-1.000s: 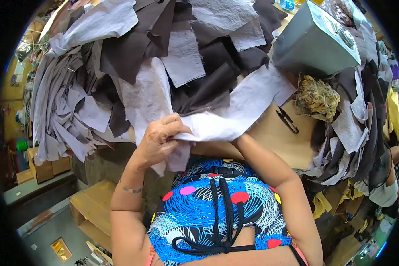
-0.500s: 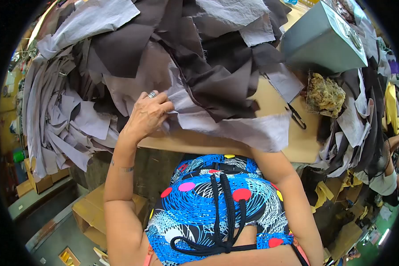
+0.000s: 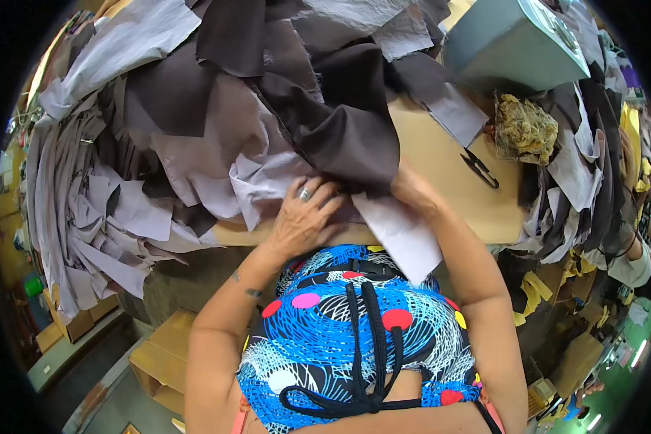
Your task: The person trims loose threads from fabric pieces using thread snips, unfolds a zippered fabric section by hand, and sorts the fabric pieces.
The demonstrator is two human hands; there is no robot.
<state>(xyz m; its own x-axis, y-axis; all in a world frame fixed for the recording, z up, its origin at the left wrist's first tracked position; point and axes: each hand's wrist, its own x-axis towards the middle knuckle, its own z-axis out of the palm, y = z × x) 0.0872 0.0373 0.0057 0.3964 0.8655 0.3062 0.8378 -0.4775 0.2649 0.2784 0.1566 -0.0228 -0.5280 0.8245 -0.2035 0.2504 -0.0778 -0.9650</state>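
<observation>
My left hand [image 3: 307, 215], a ring on one finger, is at the table's front edge with its fingers bent closed on the edge of a fabric piece [image 3: 267, 170] that is grey-mauve with a pale side. My right hand [image 3: 412, 189] reaches in from the right; its fingers are hidden behind a dark brown fabric piece [image 3: 358, 137]. Between my two hands, a pale lavender flap of fabric [image 3: 401, 235] hangs over the table edge towards my lap. Black thread snips [image 3: 479, 168] lie on the table to the right of my right hand.
Dark and pale fabric pieces heap across the back, and long strips [image 3: 65, 195] hang off the left side. A grey metal box [image 3: 495, 47] stands at the back right, near a clear container of yellowish fibre [image 3: 526, 129]. More fabric [image 3: 575, 166] drapes over the right edge.
My left hand has moved right and down towards the table's front edge. My right hand, hidden before, now partly shows. The pale flap has swung down over the edge, and the dark fabric has shifted.
</observation>
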